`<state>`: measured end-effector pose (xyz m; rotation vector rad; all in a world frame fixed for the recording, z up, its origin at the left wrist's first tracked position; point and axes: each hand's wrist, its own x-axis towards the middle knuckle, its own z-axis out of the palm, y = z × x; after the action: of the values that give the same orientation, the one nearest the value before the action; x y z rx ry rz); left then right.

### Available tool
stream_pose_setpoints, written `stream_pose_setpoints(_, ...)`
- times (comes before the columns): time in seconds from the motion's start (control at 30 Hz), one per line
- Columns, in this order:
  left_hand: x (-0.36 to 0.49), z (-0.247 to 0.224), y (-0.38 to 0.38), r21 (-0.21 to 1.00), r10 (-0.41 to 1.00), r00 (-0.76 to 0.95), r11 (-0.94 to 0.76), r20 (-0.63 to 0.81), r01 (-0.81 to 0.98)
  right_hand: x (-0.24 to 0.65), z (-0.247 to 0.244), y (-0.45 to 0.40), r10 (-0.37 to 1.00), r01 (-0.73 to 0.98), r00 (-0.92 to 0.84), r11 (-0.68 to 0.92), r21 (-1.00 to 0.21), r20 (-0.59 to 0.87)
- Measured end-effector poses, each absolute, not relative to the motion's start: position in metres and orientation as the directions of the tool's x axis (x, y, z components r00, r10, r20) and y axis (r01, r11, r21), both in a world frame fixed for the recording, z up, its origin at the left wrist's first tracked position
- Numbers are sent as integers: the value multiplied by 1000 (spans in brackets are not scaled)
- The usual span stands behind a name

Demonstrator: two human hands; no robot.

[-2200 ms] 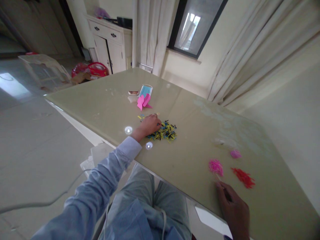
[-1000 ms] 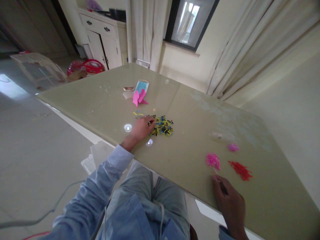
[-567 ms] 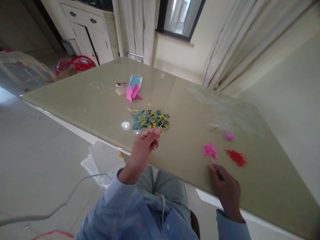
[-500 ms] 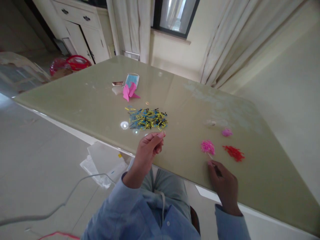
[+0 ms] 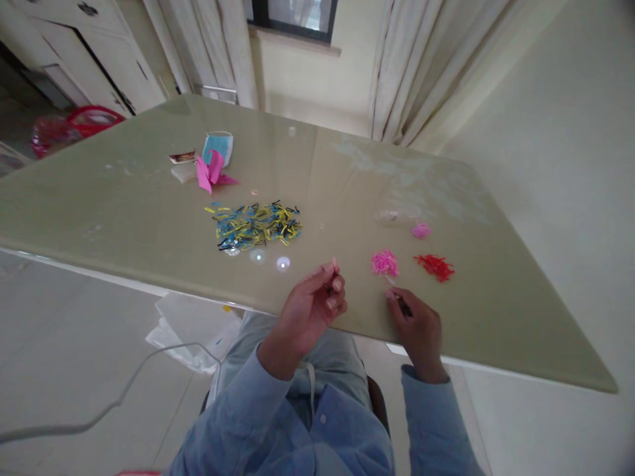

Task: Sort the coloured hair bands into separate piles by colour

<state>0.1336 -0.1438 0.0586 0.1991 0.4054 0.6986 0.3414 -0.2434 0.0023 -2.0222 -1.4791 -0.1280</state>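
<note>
Currently, a thin pale piece [image 5: 390,281] sits in the right hand [image 5: 417,324], whose thumb and fingers pinch it just on the near side of a bright pink pile [image 5: 384,263]. Left of the pile, a tiny pale bit [image 5: 334,264], too small to identify, shows between the pressed thumb and forefinger of the left hand [image 5: 315,304]. Right of the pile, on the table [image 5: 501,317], lies a red heap [image 5: 435,267]; a mauve clump [image 5: 421,229] is behind and right of the pile. Well left of the pile spread yellow, blue and black bands [image 5: 258,225]; farther left and behind lie a pink folded shape [image 5: 209,172] and a blue mask [image 5: 222,143].
</note>
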Motion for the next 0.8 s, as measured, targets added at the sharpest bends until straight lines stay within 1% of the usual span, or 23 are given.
stream_pose_setpoints(0.07,143,59,-141,356,666,685,742,-295,-568,341,3,-244,829,877,383,-186,-443,409)
stream_pose_setpoints(0.1,148,58,-140,400,681,669,726,-298,-560,340,3,-244,831,870,390,-191,-455,398)
stream_pose_setpoints(0.17,160,56,-136,544,735,610,655,-296,-524,340,5,-244,837,855,405,-205,-476,368)
stream_pose_setpoints(0.2,166,55,-135,652,778,562,584,-279,-484,339,5,-244,840,849,411,-211,-485,353)
stream_pose_setpoints(0.23,172,54,-134,777,828,509,475,-235,-413,339,6,-245,842,843,417,-217,-493,342)
stream_pose_setpoints(0.27,179,53,-133,898,872,463,323,-159,-301,339,6,-245,843,839,420,-218,-499,337)
stream_pose_setpoints(0.3,185,52,-133,980,898,438,133,-54,-151,339,6,-245,843,836,420,-214,-505,337)
stream_pose_setpoints(0.33,191,52,-132,997,896,441,-70,56,16,339,6,-244,843,835,416,-205,-510,342)
stream_pose_setpoints(0.37,197,50,-131,952,870,470,-254,148,170,340,6,-244,842,835,411,-194,-515,349)
stream_pose_setpoints(0.4,203,49,-129,873,833,515,-393,205,289,340,6,-244,843,835,405,-182,-520,354)
stream_pose_setpoints(0.43,209,48,-127,793,798,558,-485,228,369,340,5,-245,843,834,399,-171,-524,360)
stream_pose_setpoints(0.47,215,46,-125,731,773,592,-538,229,420,340,5,-245,844,833,395,-163,-529,362)
stream_pose_setpoints(0.53,226,42,-120,663,746,635,-580,200,473,340,5,-245,846,827,396,-159,-539,358)
stream_pose_setpoints(0.63,238,37,-113,625,728,667,-598,160,503,340,7,-246,851,810,407,-168,-562,333)
stream_pose_setpoints(0.7,240,35,-111,624,726,671,-596,149,506,340,8,-247,850,793,419,-172,-584,319)
stream_pose_setpoints(0.8,232,31,-109,660,742,650,-573,165,486,340,9,-248,847,772,430,-166,-613,312)
